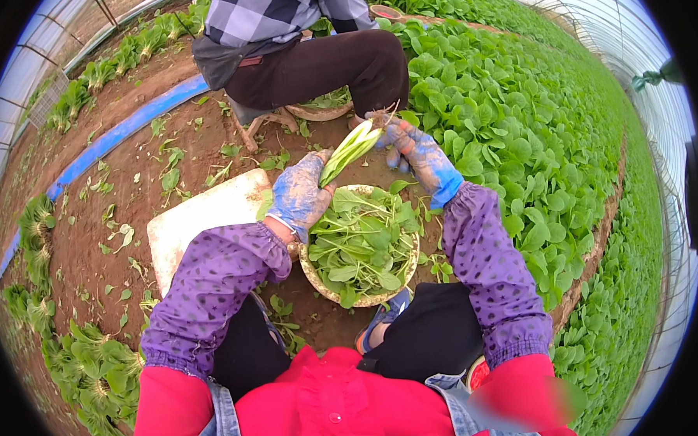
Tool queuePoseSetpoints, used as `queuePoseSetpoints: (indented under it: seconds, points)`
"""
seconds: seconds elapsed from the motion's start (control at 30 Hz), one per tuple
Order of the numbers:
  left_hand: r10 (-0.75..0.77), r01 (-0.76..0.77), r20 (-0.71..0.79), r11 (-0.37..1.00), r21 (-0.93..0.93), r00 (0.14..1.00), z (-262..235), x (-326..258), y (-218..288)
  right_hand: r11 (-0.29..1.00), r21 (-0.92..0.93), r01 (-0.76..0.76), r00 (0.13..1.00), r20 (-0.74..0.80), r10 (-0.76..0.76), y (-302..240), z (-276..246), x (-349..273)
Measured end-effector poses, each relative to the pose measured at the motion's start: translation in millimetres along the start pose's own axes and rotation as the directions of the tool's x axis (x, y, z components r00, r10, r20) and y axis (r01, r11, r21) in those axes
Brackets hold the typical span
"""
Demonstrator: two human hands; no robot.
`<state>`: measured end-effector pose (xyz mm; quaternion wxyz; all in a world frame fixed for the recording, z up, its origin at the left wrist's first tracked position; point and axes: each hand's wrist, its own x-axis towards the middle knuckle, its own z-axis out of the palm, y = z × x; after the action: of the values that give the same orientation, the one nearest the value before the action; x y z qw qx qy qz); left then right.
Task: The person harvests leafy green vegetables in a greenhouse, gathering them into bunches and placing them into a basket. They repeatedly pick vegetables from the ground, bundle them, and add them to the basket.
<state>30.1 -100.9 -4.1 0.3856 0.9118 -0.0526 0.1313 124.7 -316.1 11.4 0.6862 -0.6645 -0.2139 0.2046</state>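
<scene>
A bunch of leafy greens with pale stems is held at a slant over the basin. My left hand, in a soiled blue-coated glove, is closed around its leafy lower part, and the leaves are mostly hidden by that hand. At the upper end, the fingers of my right hand, gloved the same way, are closed on the roots. Below both hands, between my feet, a round pale basin holds a heap of loose green leaves.
A white board lies on the soil left of the basin. Ahead, a co-worker sits on a low stool beside another basin. Dense greens grow along the right. Bundled greens and a blue strip lie left.
</scene>
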Motion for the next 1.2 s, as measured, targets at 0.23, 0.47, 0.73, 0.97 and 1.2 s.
queuePoseSetpoints:
  seconds: [0.23, 0.47, 0.73, 0.97, 1.2]
  points:
    - [0.052, -0.051, 0.203, 0.999, -0.007, 0.978, 4.0, 1.5, 15.2, 0.990, -0.108, 0.092, 0.985, -0.135, -0.106, -24.4, 24.8, -2.7]
    - [0.043, 0.477, 0.626, 0.606, -0.636, 0.779, 22.8, 8.1, 17.0, 0.925, -0.188, 0.330, 0.927, 0.251, -0.280, -20.3, 25.0, -19.4]
    - [-0.210, 0.585, 0.578, 0.544, -0.601, 0.789, 6.6, 1.4, 22.0, 0.971, 0.049, -0.233, 0.969, -0.069, 0.236, 106.5, -77.2, -90.8]
    - [-0.273, 0.558, 0.538, 0.672, -0.487, 0.798, 3.0, -3.9, -21.9, 0.887, 0.459, -0.058, 0.733, -0.583, 0.350, 309.8, -133.8, -203.4]
    - [-0.284, 0.568, 0.555, 0.693, -0.445, 0.782, 8.8, -6.3, -28.5, 0.372, -0.223, -0.901, 0.306, -0.935, 0.181, 333.2, -250.2, -370.2]
